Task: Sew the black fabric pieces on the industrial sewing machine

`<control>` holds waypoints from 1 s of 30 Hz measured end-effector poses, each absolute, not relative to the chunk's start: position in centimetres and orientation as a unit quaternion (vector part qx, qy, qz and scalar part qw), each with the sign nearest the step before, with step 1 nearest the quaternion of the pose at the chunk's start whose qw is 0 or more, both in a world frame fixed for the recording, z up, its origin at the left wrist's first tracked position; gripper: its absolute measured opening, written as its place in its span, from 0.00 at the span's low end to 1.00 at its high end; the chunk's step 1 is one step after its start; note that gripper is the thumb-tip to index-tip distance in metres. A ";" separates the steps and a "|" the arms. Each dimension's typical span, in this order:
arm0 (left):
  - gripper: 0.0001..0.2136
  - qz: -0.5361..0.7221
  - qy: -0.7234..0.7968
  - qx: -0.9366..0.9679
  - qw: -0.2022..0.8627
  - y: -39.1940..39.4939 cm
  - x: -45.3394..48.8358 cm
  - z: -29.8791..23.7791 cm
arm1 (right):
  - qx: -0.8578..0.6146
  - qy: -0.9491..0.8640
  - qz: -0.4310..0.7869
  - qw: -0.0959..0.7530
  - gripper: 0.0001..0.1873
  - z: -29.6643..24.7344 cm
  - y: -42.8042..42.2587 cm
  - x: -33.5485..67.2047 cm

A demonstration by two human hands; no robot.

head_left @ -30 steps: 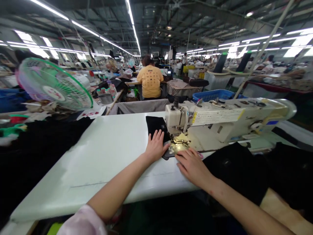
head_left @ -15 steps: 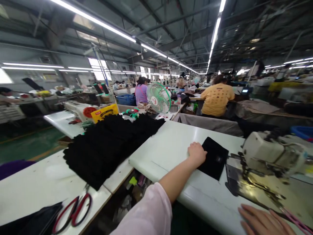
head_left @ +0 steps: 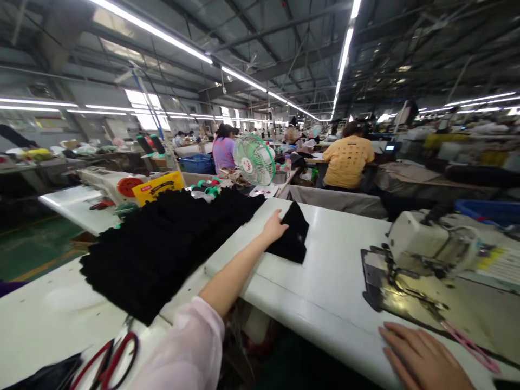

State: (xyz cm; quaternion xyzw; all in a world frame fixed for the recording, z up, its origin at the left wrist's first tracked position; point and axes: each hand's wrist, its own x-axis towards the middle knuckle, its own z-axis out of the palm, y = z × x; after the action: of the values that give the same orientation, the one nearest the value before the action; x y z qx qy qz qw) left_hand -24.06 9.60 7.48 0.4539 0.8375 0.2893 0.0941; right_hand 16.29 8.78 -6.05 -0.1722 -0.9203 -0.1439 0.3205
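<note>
Cloth [head_left: 293, 237] at frame centre is gripped in the left hand [head_left: 274, 228]; the right hand [head_left: 422, 360] is laid flat and empty at lower right.

Garment factory: sewing machine [head_left: 430, 244], stacked black fabric [head_left: 162, 244], co-workers' benches.

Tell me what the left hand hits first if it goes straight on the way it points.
The small black fabric piece, which the left hand is touching; past it, bare white table, then probably the grey cloth at its far edge, depth unclear.
</note>
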 end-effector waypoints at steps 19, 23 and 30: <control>0.25 0.188 0.511 0.839 -0.003 10.7 -11.3 1.4 | -0.647 -0.752 -0.022 0.124 0.14 2.5 2.8 25.2; 0.20 0.187 0.439 0.877 0.057 8.1 -6.6 0.8 | -0.680 -0.720 0.048 0.127 0.03 0.5 2.1 27.6; 0.19 0.171 0.385 0.892 0.164 5.4 -0.8 1.6 | -0.517 -0.825 0.075 0.217 0.19 1.1 3.7 28.7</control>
State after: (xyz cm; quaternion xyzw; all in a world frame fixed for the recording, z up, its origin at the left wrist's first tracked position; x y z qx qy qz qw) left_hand -0.85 5.43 1.63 0.8919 0.3854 0.1708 0.1635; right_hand 28.71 3.68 1.06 -0.5168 -0.8246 0.0750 0.2174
